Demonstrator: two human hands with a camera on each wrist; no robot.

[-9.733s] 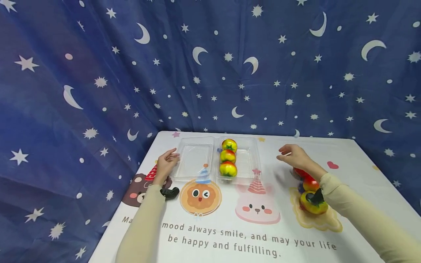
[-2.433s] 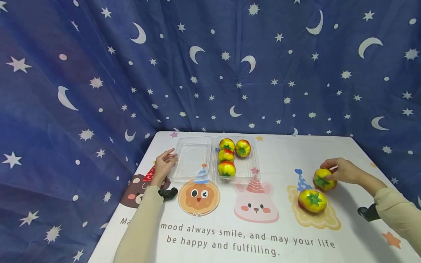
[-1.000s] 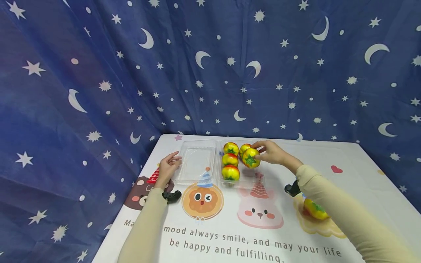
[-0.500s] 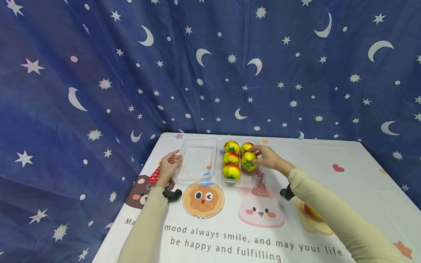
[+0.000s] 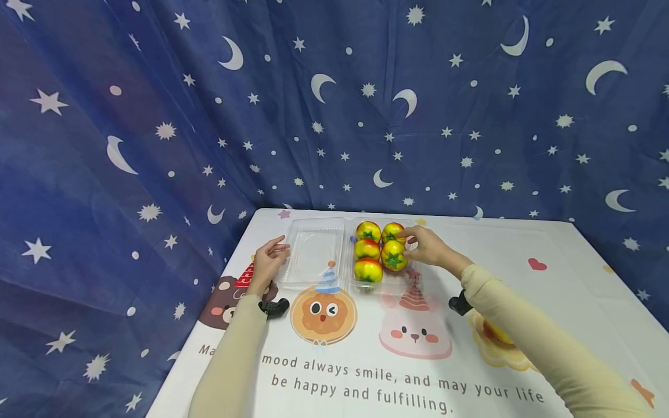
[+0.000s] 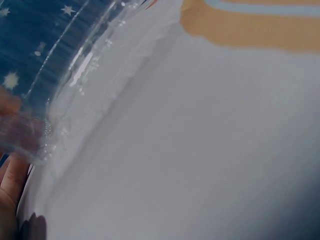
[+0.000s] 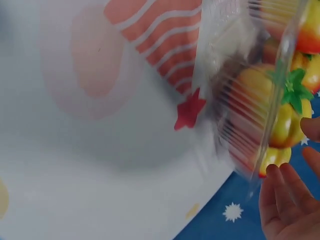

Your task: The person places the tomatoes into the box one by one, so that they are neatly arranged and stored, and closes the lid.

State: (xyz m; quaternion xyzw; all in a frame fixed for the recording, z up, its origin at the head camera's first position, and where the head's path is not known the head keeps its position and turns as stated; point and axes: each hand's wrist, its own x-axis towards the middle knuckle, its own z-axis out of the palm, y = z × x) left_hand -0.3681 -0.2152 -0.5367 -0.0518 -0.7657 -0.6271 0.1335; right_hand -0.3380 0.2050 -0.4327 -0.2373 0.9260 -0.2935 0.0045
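Observation:
A clear plastic clamshell box (image 5: 413,278) lies opened out on the table. Several yellow-and-red, persimmon-like fruits with green leafy tops sit in its right half, in two columns. My right hand (image 5: 430,246) is beside the right column, its thumb and fingertips close to the nearer fruit (image 5: 394,256). In the right wrist view the fingers are spread apart near that fruit (image 7: 287,125) at the box's wall. My left hand (image 5: 269,262) holds the left edge of the lid (image 5: 313,255); the left wrist view has fingers (image 6: 12,177) on both sides of the plastic.
Another fruit (image 5: 500,333) shows partly from under the right sleeve (image 5: 543,342). The white tablecloth (image 5: 324,400) bears printed cartoons and lettering. A dark blue curtain (image 5: 444,104) with moons and stars hangs behind and to the left.
My right hand fetched two fruits from the right, one after the other, and set them in the box's right column; its fingers have just loosened. The left hand has stayed at the lid.

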